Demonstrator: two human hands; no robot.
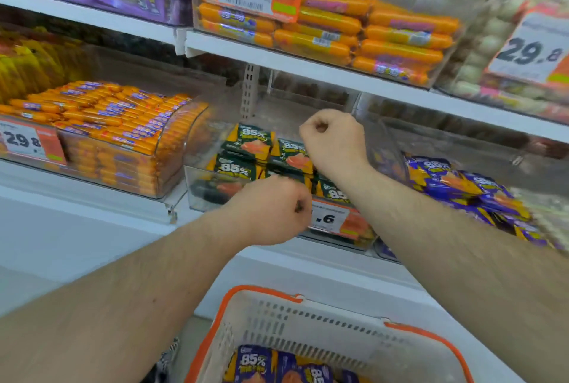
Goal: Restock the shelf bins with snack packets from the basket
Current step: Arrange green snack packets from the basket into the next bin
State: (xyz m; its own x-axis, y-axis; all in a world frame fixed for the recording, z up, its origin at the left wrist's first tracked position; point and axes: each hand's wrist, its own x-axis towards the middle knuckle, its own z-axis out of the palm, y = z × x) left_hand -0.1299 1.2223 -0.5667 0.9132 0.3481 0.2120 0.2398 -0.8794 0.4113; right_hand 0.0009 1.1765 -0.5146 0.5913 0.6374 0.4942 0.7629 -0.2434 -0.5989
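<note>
**Both hands at the green-packet bin, nothing held**

Your left hand (271, 210) is curled into a fist at the front wall of the clear bin (203, 188) at frame centre. Your right hand (334, 139) is also fisted, hovering above the green packets (246, 142) inside it. No packet visible in either fist, so I read both as empty.

The basket (308, 318) sits at bottom centre with purple packets (254, 364) in it. The matching purple pile (462, 185) lies in the bin just right of the green one, centre-right of frame.

Step, as I judge it: between placements, squaring up the green stock. Next: drop a hand to the basket, grab purple packets, load them into the right-hand bin, not the green one. Blur is heavy, so check labels.
</note>
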